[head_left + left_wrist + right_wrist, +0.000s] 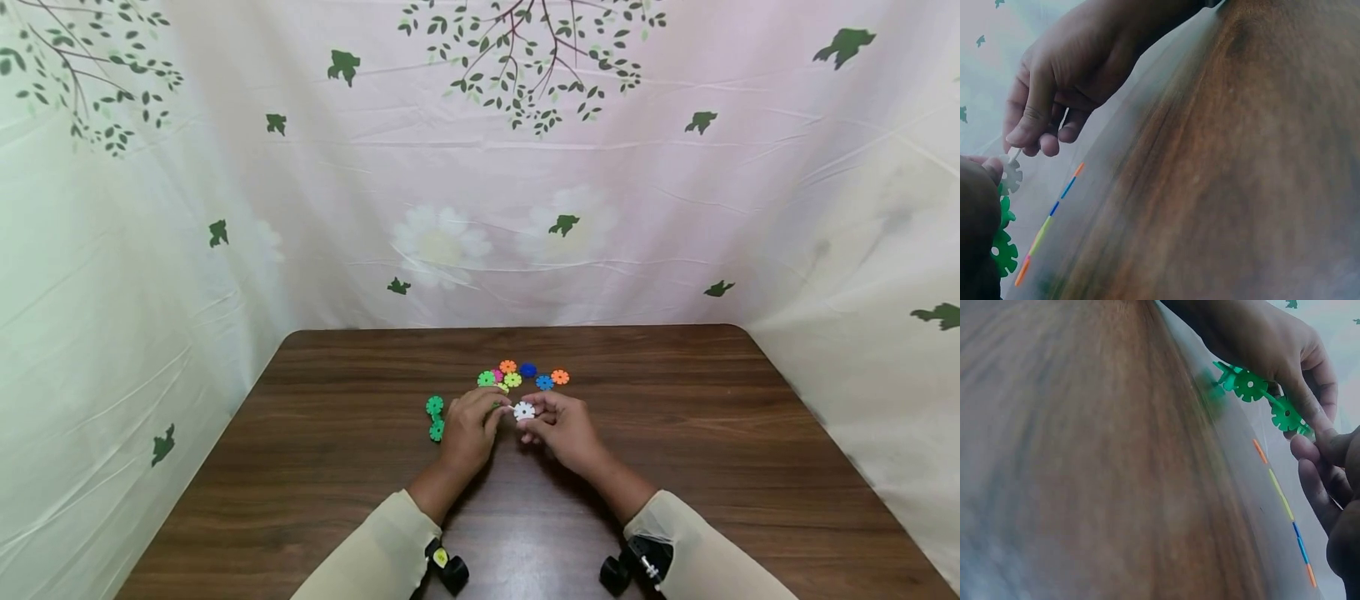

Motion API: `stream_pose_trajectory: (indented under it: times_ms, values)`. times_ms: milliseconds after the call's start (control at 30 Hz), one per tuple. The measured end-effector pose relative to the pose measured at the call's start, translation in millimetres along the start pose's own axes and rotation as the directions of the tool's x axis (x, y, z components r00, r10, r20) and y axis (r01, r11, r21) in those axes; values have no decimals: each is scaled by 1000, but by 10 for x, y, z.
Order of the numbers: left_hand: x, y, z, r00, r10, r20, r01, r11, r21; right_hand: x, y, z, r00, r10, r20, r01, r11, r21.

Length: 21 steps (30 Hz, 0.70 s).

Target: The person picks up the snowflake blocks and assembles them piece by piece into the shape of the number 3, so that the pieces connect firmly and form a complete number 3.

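Note:
My left hand [468, 423] grips a chain of joined green notched discs [435, 418], which sticks out past the back of that hand. Facing it, my right hand [566, 429] pinches a white notched disc [524, 410] between thumb and fingers. The two hands' fingertips almost meet over the table. In the left wrist view the white disc [1012, 176] sits just above the green discs [1004, 253]; their exact joint is hard to see. From the right wrist view, the green chain [1250, 385] runs along the left hand's fingers, and the white disc is hidden.
Loose notched discs lie on the brown wooden table [337, 467] beyond the hands: orange [560, 377], blue [544, 382], dark blue [528, 370], yellow [513, 380] and light green [486, 378], with a pink one among them. A printed curtain [480, 183] surrounds the table's back and sides.

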<state>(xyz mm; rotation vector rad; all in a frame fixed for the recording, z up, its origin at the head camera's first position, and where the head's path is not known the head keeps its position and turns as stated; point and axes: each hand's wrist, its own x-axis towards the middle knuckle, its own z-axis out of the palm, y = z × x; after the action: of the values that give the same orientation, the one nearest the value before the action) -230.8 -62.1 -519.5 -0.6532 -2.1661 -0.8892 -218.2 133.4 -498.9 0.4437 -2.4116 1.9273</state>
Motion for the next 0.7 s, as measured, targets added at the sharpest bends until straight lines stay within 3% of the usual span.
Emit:
stream_pose_trajectory:
  times_ms: [300, 433, 700]
  values:
    - [30, 0, -16, 997, 68, -48, -70, 996, -54, -13, -10, 66, 999, 23, -24, -21, 996, 82]
    - [30, 12, -22, 997, 59, -56, -61, 998, -29, -12, -18, 83, 999, 27, -27, -24, 995, 93]
    - [25, 0, -55, 999, -13, 45, 14, 1000, -15, 9, 14, 42, 1000, -18, -16, 18, 1000, -16]
